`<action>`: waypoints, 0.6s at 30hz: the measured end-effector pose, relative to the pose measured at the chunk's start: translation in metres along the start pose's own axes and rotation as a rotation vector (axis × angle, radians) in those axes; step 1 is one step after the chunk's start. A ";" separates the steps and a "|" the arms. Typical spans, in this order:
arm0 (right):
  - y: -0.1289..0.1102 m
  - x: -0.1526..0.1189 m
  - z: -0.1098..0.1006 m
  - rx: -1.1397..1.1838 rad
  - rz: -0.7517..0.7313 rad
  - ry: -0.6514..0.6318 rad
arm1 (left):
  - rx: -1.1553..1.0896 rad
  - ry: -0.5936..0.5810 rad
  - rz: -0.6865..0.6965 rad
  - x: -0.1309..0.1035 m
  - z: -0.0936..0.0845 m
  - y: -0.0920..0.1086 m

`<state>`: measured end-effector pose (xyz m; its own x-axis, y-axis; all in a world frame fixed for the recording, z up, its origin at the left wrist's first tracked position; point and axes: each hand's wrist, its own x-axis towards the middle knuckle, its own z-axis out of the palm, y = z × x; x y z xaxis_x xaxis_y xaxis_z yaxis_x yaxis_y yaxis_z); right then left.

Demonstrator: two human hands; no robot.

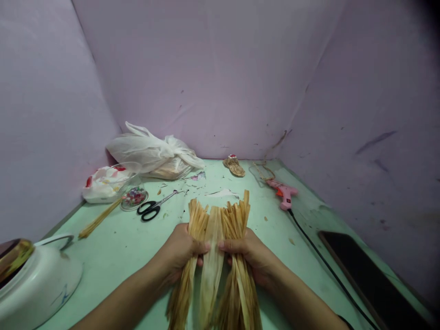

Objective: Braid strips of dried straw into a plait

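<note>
Dried straw-coloured strips hang in two bundles above the green table, with one wide flat pale strip [212, 270] between them. My left hand [187, 250] is closed round the left bundle [197, 220], its thumb on the wide strip's left edge. Round the right bundle [237, 220] my right hand [252, 252] is closed too, the thumb pressing the wide strip's right edge. The upper ends of both bundles stick up above my hands, and the long lower ends spread down out of the frame. Most of my fingers are hidden behind the strips.
Black-handled scissors [150, 210], a dish of beads [134, 197], a thin straw bundle [99, 222] and a white plastic bag [147, 151] are at left. A white pot [41, 284] stands near left. A small woven piece [234, 166], pink glue gun [284, 193] and dark phone [367, 279] lie beyond and right.
</note>
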<state>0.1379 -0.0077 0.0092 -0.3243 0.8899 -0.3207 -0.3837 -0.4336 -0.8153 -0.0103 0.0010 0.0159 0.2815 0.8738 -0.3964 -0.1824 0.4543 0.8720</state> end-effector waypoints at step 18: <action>0.010 0.000 0.002 -0.045 0.037 0.029 | 0.083 0.051 -0.007 -0.001 0.001 -0.003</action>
<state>0.1326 -0.0120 0.0016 -0.3124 0.8772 -0.3645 -0.3320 -0.4604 -0.8233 -0.0095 -0.0015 0.0140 0.2342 0.8792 -0.4149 -0.1012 0.4465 0.8890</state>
